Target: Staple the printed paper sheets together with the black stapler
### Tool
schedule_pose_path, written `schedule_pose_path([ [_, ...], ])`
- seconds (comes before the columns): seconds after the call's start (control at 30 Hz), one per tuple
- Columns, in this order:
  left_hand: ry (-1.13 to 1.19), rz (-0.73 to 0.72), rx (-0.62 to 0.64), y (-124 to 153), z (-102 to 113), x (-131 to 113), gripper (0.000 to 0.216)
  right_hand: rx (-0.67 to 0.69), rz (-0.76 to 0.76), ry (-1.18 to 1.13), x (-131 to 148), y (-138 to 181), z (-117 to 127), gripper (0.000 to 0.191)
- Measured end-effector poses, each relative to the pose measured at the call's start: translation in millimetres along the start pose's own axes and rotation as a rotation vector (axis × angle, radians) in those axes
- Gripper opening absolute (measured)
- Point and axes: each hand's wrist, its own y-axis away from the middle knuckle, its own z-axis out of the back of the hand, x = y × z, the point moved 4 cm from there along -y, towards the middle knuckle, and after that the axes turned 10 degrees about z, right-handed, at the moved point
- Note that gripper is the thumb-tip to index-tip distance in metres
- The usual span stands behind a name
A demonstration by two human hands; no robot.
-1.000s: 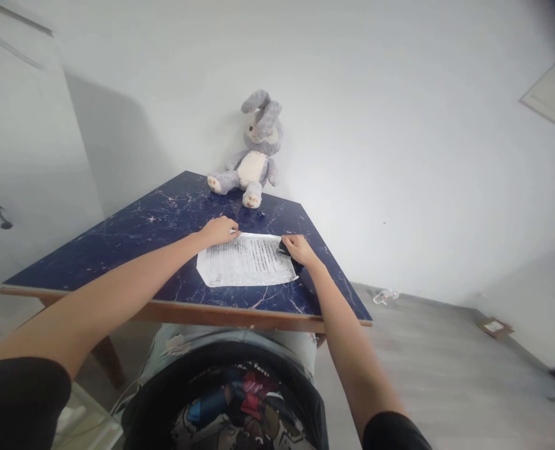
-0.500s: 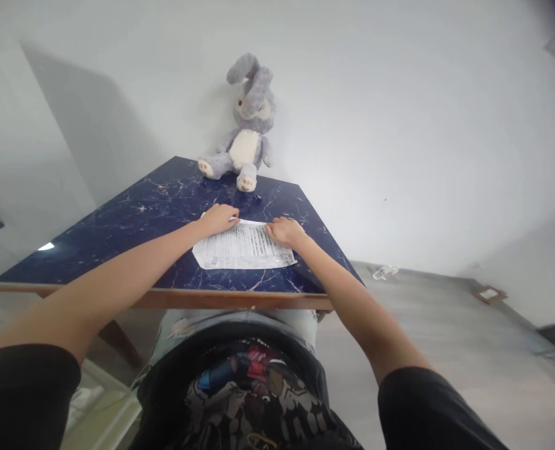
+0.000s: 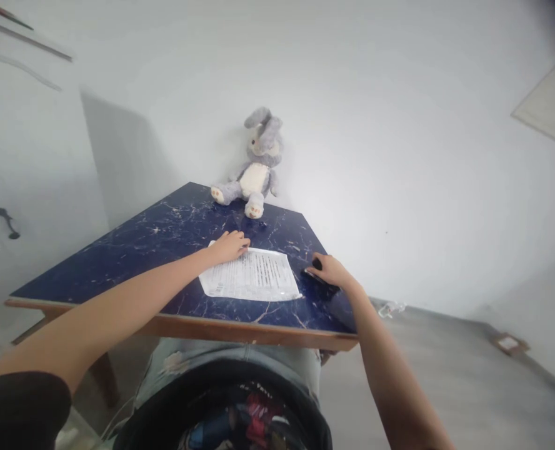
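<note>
A white sheet of paper (image 3: 259, 275) covered in printed lines lies on the dark blue marbled tabletop (image 3: 137, 250). My left hand (image 3: 229, 246) is at its upper left edge, fingers bent over the paper with the thumb close to them. To the right of the sheet and apart from it, my right hand (image 3: 331, 270) grips a small black object (image 3: 315, 265) near the table's right edge. The fingers cover part of that object, and its kind is not clear.
A grey plush rabbit (image 3: 256, 178) sits at the table's back against the white wall. A small dark item (image 3: 263, 224) lies near its foot. On the floor to the right are a clear crumpled thing (image 3: 392, 309) and a brown box (image 3: 510, 343). A dark handle (image 3: 7, 223) shows at left.
My right hand has let go of the sheet's upper edge and moved right, where it now grips the black object. My left hand stays at the paper. The view has tilted upward.
</note>
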Motion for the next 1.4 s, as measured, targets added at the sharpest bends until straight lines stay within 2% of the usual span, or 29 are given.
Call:
schedule_pose_path([
  [0.07, 0.032, -0.021, -0.001, -2, -3, -5, 0.027, -0.157, -0.160, 0.023, -8, 6, 19, 0.027],
  [0.1, 0.051, -0.037, 0.005, -2, -4, -9, 0.029, -0.246, -0.203, 0.004, -3, 5, 27, 0.028],
  [0.17, 0.087, -0.065, 0.009, -2, -4, -15, 0.032, -0.364, -0.193, -0.081, 26, -5, 33, 0.029],
  [0.23, 0.110, -0.066, -0.037, -1, 1, -17, 0.033, -0.324, -0.137, -0.162, 71, -28, 24, 0.030],
  [0.3, 0.124, -0.020, -0.124, 0, 9, -10, 0.034, -0.168, -0.085, -0.159, 116, -56, 3, 0.026],
  [0.33, 0.140, 0.016, -0.166, 0, 13, -4, 0.035, -0.143, -0.076, -0.160, 133, -70, -7, 0.024],
  [0.43, 0.232, 0.112, -0.215, -2, 21, 23, 0.034, -0.121, -0.079, -0.163, 160, -101, -29, 0.020],
  [0.53, 0.307, 0.144, -0.170, -7, 20, 44, 0.031, -0.109, -0.066, -0.173, 150, -105, -37, 0.021],
  [0.7, 0.367, 0.151, -0.166, -17, 7, 52, 0.030, -0.043, 0.017, -0.237, 81, -66, -39, 0.041],
  [0.73, 0.380, 0.147, -0.179, -19, 5, 52, 0.030, -0.107, 0.060, -0.312, 65, -58, -37, 0.041],
  [0.8, 0.391, 0.155, -0.212, -23, 4, 56, 0.031, -0.247, 0.037, -0.347, 32, -47, -35, 0.044],
  [0.87, 0.389, 0.173, -0.223, -24, 3, 63, 0.031, -0.205, -0.004, -0.294, 9, -45, -46, 0.046],
  [0.97, 0.377, 0.212, -0.233, -24, 3, 78, 0.030, -0.049, -0.054, -0.216, -4, -55, -70, 0.049],
  [1.07, 0.382, 0.244, -0.258, -24, 6, 94, 0.029, 0.072, -0.096, -0.180, -4, -73, -84, 0.055],
  [1.2, 0.395, 0.318, -0.314, -26, 18, 125, 0.029, 0.176, -0.122, -0.126, 10, -104, -87, 0.058],
  [1.3, 0.466, 0.531, -0.391, -19, 28, 161, 0.030, 0.222, -0.064, -0.109, 42, -137, -92, 0.057],
  [1.4, 0.581, 0.725, -0.480, -4, 33, 193, 0.026, 0.226, 0.049, -0.129, 94, -179, -106, 0.062],
])
